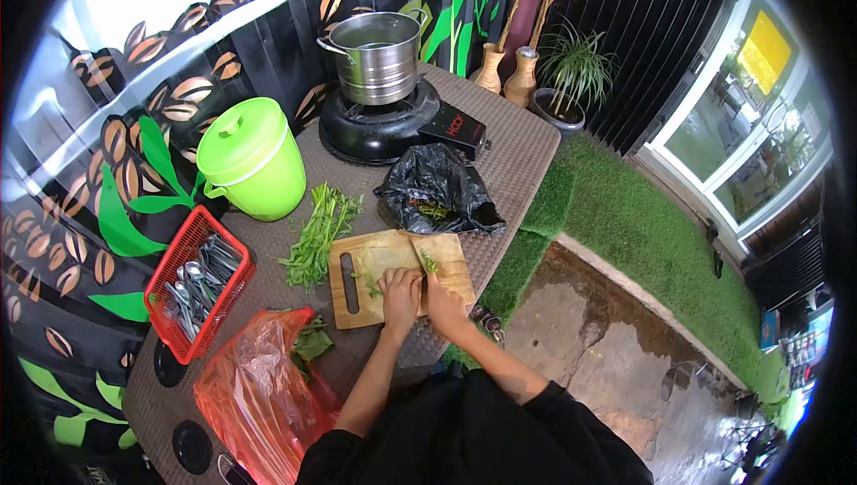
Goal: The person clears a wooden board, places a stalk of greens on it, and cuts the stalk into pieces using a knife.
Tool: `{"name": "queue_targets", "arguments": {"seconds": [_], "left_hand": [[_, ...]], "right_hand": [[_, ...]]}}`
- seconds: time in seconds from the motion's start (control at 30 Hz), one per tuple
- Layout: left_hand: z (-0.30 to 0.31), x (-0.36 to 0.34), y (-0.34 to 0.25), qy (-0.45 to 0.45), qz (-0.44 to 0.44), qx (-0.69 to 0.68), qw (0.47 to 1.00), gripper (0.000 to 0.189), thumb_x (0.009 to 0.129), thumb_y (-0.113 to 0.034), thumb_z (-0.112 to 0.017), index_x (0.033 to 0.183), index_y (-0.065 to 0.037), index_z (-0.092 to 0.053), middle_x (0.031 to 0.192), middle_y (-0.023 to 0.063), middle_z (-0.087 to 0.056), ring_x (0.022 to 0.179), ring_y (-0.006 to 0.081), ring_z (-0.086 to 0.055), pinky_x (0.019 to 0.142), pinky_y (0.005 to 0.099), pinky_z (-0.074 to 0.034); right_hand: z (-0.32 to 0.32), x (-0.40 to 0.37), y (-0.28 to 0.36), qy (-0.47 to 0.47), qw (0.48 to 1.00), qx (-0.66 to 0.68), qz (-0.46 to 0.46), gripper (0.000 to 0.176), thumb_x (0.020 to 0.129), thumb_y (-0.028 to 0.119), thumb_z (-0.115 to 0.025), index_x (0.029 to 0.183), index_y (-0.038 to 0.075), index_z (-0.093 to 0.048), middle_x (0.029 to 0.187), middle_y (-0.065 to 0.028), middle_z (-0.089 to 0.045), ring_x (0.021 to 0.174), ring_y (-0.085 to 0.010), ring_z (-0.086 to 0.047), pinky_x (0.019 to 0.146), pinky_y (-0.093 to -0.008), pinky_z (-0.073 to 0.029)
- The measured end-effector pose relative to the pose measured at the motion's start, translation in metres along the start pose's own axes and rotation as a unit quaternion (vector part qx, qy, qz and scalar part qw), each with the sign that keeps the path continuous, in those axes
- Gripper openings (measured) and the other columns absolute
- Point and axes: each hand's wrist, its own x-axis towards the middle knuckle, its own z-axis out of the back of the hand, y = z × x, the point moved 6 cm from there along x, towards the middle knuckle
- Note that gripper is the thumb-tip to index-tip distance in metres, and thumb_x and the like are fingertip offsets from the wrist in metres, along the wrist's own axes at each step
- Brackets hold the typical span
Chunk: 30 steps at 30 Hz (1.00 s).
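Note:
A wooden cutting board [344, 314] with a slot handle lies in front of me. On it, my left hand [400, 296] is closed, its fingers curled down; what is under them is hidden. Bits of green show just left of those fingers. My right hand [447, 308], close beside it, is wrapped round a knife [418, 256], whose blade points away across the board. Chopped greens [429, 263] lie along the blade's right side. A bunch of leafy green stems [322, 237] rests on the table left of the board. Behind the board sits an open black plastic bag [427, 183] with green scraps inside.
A steel pot [378, 70] stands on a black portable gas stove [373, 132] at the back. Left are a lidded green bucket [254, 164], a red basket [234, 293] of cutlery and a red plastic bag [259, 387] with leaves. The table's edge [527, 202] runs along the right.

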Motion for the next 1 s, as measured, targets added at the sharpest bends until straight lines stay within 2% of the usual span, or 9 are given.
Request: {"name": "queue_targets", "arguments": {"seconds": [0.13,0.23,0.3,0.33,0.47,0.67,0.73,0.97,1.0], "left_hand": [[0.000,-0.001,0.000,0.001,0.005,-0.016,1.000,0.007,0.083,-0.011,-0.059,0.085,-0.005,-0.063,0.087,0.0069,-0.059,0.089,0.0271,-0.049,0.080,0.0381,-0.032],[0.001,0.001,-0.001,0.005,0.003,-0.005,1.000,0.007,0.082,-0.010,-0.059,0.087,-0.005,-0.062,0.088,0.0074,-0.058,0.092,0.0271,-0.048,0.082,0.0383,-0.033],[0.001,0.000,-0.002,0.012,0.005,0.003,1.000,0.008,0.082,-0.010,-0.059,0.088,-0.005,-0.062,0.089,0.0075,-0.058,0.092,0.0270,-0.049,0.082,0.0380,-0.033],[0.000,0.000,-0.001,0.012,0.007,0.003,1.000,0.008,0.082,-0.010,-0.059,0.088,-0.005,-0.062,0.089,0.0075,-0.058,0.092,0.0270,-0.049,0.082,0.0380,-0.033],[0.000,-0.002,0.000,0.005,0.011,-0.004,1.000,0.007,0.081,-0.009,-0.060,0.087,-0.004,-0.062,0.089,0.0075,-0.058,0.092,0.0267,-0.049,0.083,0.0376,-0.032],[-0.002,0.000,0.002,0.001,0.013,0.002,1.000,0.007,0.081,-0.010,-0.061,0.086,-0.005,-0.063,0.089,0.0070,-0.060,0.093,0.0261,-0.049,0.084,0.0367,-0.032],[0.001,-0.003,0.001,0.008,0.014,0.000,1.000,0.008,0.081,-0.010,-0.062,0.086,-0.005,-0.064,0.090,0.0069,-0.060,0.093,0.0259,-0.049,0.084,0.0369,-0.032],[0.000,-0.001,-0.004,0.013,-0.021,-0.030,0.999,0.009,0.080,-0.011,-0.063,0.087,-0.006,-0.065,0.089,0.0074,-0.063,0.091,0.0262,-0.051,0.083,0.0382,-0.033],[-0.001,-0.002,-0.001,0.015,-0.015,-0.042,0.999,0.009,0.080,-0.011,-0.063,0.087,-0.007,-0.066,0.089,0.0076,-0.064,0.090,0.0264,-0.052,0.082,0.0378,-0.033]], "right_hand": [[0.012,0.008,-0.003,0.009,0.999,0.010,0.030,0.033,0.087,0.013,-0.041,0.118,0.002,-0.035,0.075,-0.0235,-0.063,0.066,-0.0406,-0.064,0.058,-0.0489,-0.051],[0.013,-0.005,0.002,0.013,1.000,0.010,0.022,0.035,0.087,0.014,-0.042,0.119,0.001,-0.035,0.075,-0.0234,-0.064,0.064,-0.0391,-0.064,0.055,-0.0484,-0.052],[0.003,-0.006,0.003,0.040,0.998,-0.044,-0.019,0.037,0.088,0.015,-0.042,0.121,-0.001,-0.034,0.076,-0.0248,-0.063,0.069,-0.0394,-0.065,0.057,-0.0474,-0.052],[0.004,0.000,0.004,-0.034,0.999,-0.037,0.001,0.028,0.090,0.017,-0.043,0.114,0.003,-0.039,0.070,-0.0209,-0.064,0.065,-0.0383,-0.066,0.056,-0.0450,-0.053],[0.010,0.005,0.003,-0.054,0.998,-0.006,0.039,0.030,0.089,0.017,-0.045,0.116,0.004,-0.039,0.068,-0.0204,-0.064,0.061,-0.0354,-0.066,0.052,-0.0440,-0.053],[-0.005,-0.003,0.003,-0.080,0.996,-0.046,-0.008,0.037,0.087,0.018,-0.048,0.120,0.002,-0.039,0.065,-0.0177,-0.064,0.057,-0.0342,-0.065,0.051,-0.0459,-0.052],[-0.004,0.005,-0.001,0.000,1.000,-0.022,-0.007,0.043,0.088,0.014,-0.045,0.126,0.001,-0.033,0.075,-0.0248,-0.064,0.068,-0.0392,-0.066,0.059,-0.0492,-0.052],[0.005,0.004,-0.018,0.031,0.999,-0.019,0.011,0.051,0.088,0.015,-0.045,0.133,-0.002,-0.027,0.078,-0.0243,-0.064,0.074,-0.0410,-0.064,0.064,-0.0494,-0.051],[0.011,0.006,-0.017,0.008,0.999,-0.010,0.031,0.043,0.087,0.015,-0.047,0.125,-0.001,-0.032,0.076,-0.0241,-0.064,0.072,-0.0406,-0.065,0.062,-0.0488,-0.051]]}}
